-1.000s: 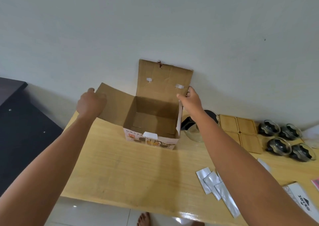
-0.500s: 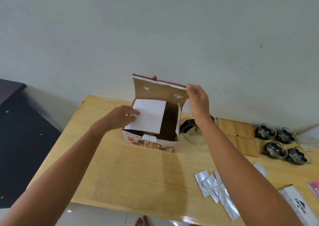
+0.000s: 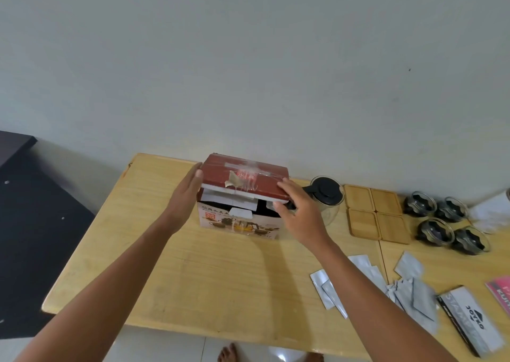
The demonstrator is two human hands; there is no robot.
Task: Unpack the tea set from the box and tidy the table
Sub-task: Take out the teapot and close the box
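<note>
The tea set box [image 3: 240, 223] stands at the back middle of the wooden table [image 3: 193, 273], its red taped lid [image 3: 245, 179] folded down almost flat over the top. My left hand [image 3: 187, 193] lies flat against the lid's left edge with fingers straight. My right hand [image 3: 298, 207] holds the lid's right front corner, fingers curled over it. To the right stand a glass teapot [image 3: 327, 198] with a black lid, several bamboo coasters [image 3: 375, 214] and several glass cups [image 3: 447, 222].
Silver sachets [image 3: 408, 292] lie scattered at the front right, beside a black and silver packet [image 3: 472, 323] and a pink one [image 3: 501, 296] at the edge. A dark cabinet [image 3: 33, 223] stands left of the table. The wall runs right behind the box. Bare feet [image 3: 229, 354] show below the table's front edge.
The box went from wide open to nearly closed. My left hand folded the left flap in, then moved to the lid's left edge. My right hand brought the back lid down.
</note>
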